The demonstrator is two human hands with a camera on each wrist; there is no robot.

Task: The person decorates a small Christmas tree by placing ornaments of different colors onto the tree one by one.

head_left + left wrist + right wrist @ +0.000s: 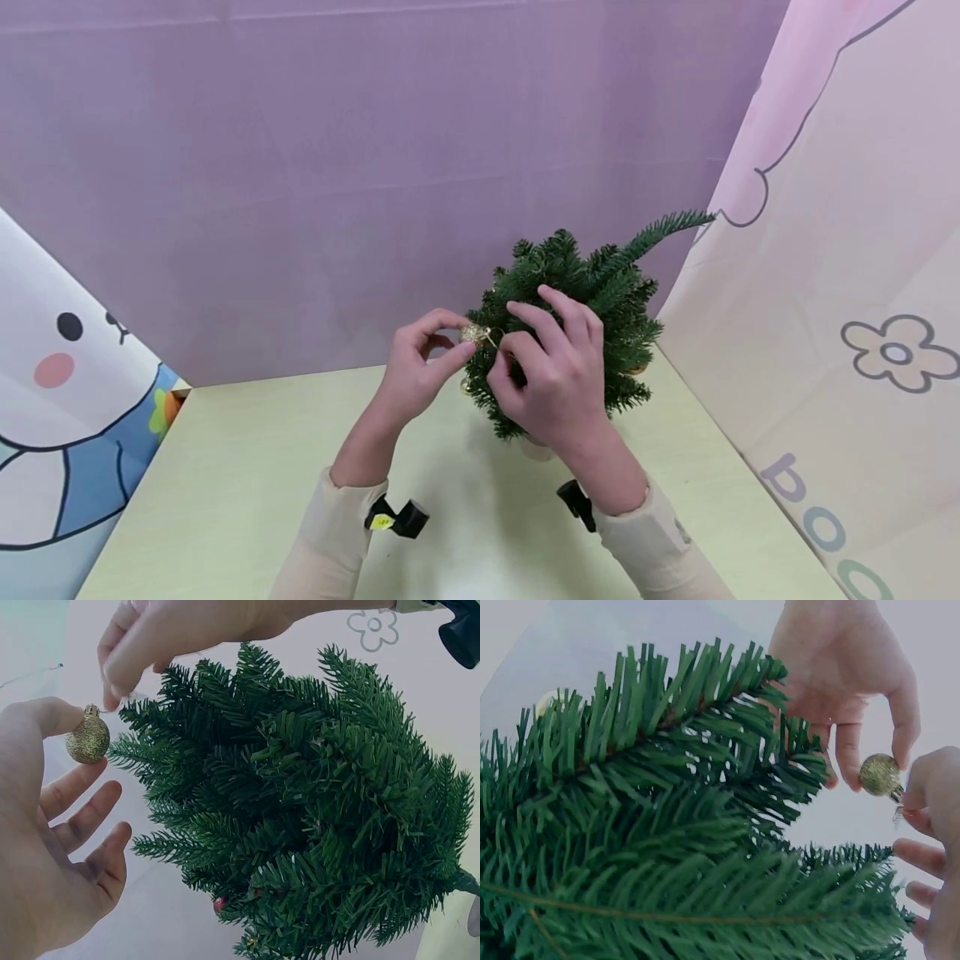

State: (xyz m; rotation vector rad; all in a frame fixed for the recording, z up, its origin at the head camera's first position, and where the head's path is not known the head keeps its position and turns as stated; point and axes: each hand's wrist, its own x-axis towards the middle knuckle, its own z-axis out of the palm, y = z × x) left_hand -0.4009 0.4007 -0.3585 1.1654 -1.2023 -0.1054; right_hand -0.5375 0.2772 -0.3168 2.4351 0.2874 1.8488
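Observation:
A small glittery gold bauble point(88, 739) is pinched between the thumb and a finger of my left hand point(418, 367), at the left side of a small artificial Christmas tree point(558, 258). My right hand point(558, 367) pinches the thin hanging loop at the bauble's cap with thumb and index finger, its other fingers spread over the branches. In the right wrist view the bauble point(880, 775) sits between both hands, just off the branch tips. The loop's far end is hidden by my right fingers.
Another gold bauble point(466, 386) hangs low on the tree's left, and an orange-gold one point(637, 368) on its right. A red ornament point(220, 904) shows among the needles. The tree's pale base point(537, 450) stands on a light table point(262, 467); a purple cloth point(300, 183) hangs behind.

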